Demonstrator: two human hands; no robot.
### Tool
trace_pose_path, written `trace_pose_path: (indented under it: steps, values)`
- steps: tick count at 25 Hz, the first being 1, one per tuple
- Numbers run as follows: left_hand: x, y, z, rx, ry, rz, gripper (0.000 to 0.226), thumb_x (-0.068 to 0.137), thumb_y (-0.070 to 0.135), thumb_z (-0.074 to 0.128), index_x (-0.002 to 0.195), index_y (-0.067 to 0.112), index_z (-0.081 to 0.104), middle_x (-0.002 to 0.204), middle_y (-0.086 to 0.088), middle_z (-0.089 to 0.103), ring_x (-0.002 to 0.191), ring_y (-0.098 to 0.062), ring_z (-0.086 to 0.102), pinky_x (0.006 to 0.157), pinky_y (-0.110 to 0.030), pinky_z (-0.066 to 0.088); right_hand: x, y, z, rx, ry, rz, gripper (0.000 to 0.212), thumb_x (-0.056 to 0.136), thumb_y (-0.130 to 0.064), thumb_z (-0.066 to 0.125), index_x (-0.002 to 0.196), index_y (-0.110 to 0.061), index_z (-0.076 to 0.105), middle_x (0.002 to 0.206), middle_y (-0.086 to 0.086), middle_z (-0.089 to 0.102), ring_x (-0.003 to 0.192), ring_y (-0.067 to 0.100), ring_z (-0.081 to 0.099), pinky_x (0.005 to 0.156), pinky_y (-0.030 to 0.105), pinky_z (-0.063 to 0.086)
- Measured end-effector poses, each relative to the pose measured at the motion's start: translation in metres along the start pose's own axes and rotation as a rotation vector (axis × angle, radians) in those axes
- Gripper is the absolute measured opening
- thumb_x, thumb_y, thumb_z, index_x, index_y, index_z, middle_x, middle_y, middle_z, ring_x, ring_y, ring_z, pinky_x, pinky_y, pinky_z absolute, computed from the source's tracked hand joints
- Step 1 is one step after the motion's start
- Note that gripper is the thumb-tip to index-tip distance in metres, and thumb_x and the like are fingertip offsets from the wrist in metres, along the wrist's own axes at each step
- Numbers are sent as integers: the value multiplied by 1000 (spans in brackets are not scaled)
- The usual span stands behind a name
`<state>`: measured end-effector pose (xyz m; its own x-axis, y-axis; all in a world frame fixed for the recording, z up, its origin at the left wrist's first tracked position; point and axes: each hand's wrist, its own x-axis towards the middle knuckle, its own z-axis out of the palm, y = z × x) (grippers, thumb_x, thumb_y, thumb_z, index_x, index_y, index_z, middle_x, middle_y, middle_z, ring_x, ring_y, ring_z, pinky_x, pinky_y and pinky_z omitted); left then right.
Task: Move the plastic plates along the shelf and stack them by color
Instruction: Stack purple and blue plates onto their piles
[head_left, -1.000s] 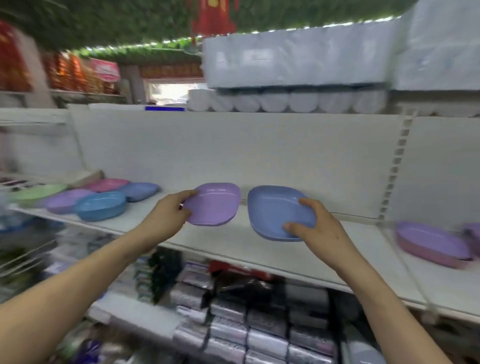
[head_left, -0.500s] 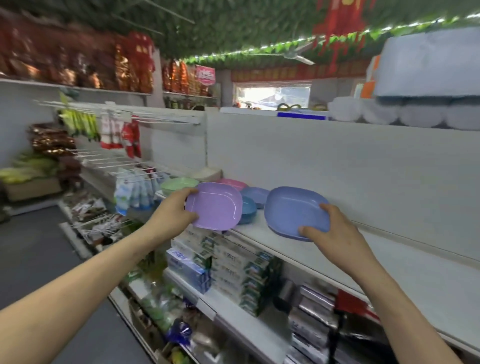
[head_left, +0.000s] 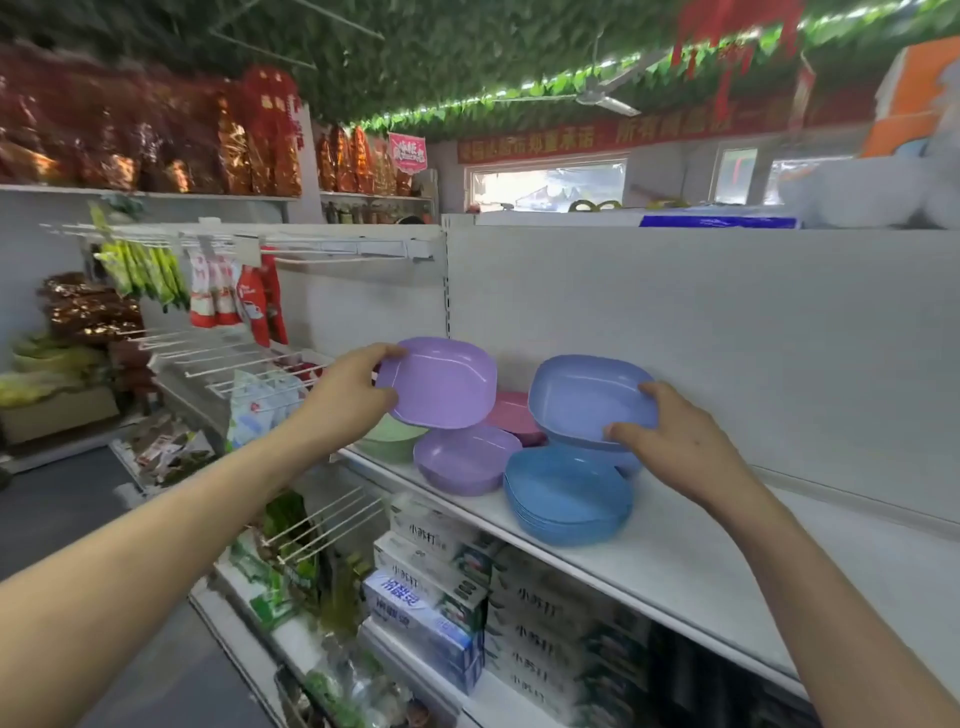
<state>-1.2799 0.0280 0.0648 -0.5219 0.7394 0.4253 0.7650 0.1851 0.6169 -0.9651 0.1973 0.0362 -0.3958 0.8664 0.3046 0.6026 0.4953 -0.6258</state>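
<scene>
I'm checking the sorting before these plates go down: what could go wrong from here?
The right hand pinches the lilac-blue plate by one rim, tilted; that grip could slip. The bright blue stack sits near the front edge of the shelf, so a bump could knock it off. Both blues look similar, risking a mixed stack.

free: bare white shelf board (head_left: 727, 561) right of stack of light-blue plastic plates (head_left: 566, 499) | blocked: lilac plastic plate (head_left: 467, 462), pink plastic plate (head_left: 514, 410), green plastic plate (head_left: 387, 441) crowd left end | rear: white back panel (head_left: 727, 338) closes it off
</scene>
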Motion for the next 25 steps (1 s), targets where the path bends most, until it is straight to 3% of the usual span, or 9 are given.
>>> trace_pose_path:
  steps: [6, 10, 16, 25]
  values:
    - [74, -31, 44, -78, -83, 99, 56, 86, 3, 64, 137, 25, 61, 125, 2, 65, 93, -16, 63, 80, -25, 45, 39, 9, 24, -75, 63, 156, 80, 88, -55, 64, 155, -20, 38, 155, 3, 49, 137, 28, 50, 109, 46, 43]
    - [118, -43, 72, -165, -180, 163, 55, 86, 3, 63, 136, 27, 62, 122, 6, 65, 89, 2, 62, 75, -19, 45, 49, 14, 39, -116, 101, 271, 78, 89, -53, 64, 155, -18, 39, 155, 4, 49, 137, 29, 50, 106, 44, 44]
    - [166, -55, 94, -210, -326, 290, 55, 88, 5, 61, 141, 24, 60, 128, 2, 64, 95, -16, 64, 90, -27, 46, 53, 14, 60, -157, 86, 392, 71, 94, -52, 61, 153, -19, 41, 153, 3, 50, 132, 26, 51, 101, 40, 44]
    - [197, -63, 121, -139, -440, 391, 54, 90, 11, 62, 143, 22, 58, 131, 1, 63, 100, -18, 63, 99, -32, 47, 49, 13, 65, -275, 57, 477, 62, 81, -59, 66, 135, -28, 62, 137, -7, 63, 120, 17, 60, 97, 39, 49]
